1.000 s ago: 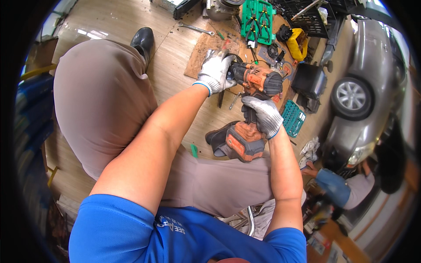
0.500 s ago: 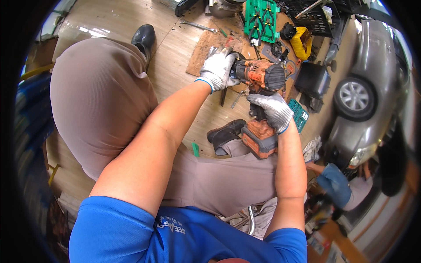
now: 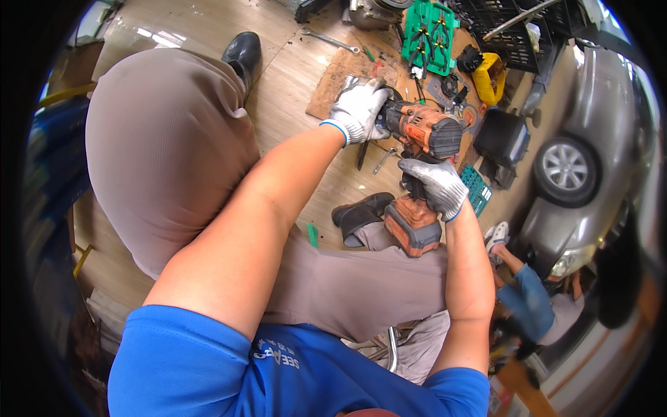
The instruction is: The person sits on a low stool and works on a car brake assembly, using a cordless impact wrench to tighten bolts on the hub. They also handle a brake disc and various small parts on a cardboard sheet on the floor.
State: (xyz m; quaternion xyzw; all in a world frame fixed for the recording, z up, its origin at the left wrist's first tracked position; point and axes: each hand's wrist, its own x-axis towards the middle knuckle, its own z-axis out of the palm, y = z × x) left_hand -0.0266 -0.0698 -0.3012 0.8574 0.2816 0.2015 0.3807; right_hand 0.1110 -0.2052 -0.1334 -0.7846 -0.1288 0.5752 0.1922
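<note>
An orange and black cordless drill is held out over my knees, its battery pack hanging at the bottom. My right hand, in a grey work glove, is wrapped around the drill's handle. My left hand, in a white glove with a blue cuff, grips the front end of the drill near the chuck. Whatever the chuck holds is hidden behind the left glove. I am seated, with tan trousers and black shoes below the tool.
A green tray of pliers, a wrench, a cardboard sheet, a yellow tool and a black case lie on the wooden floor. A grey car stands at right, with another person crouched beside it.
The drill and both hands have shifted slightly up and away from my body, and the battery pack has swung to the right. Both hands keep their grip.
</note>
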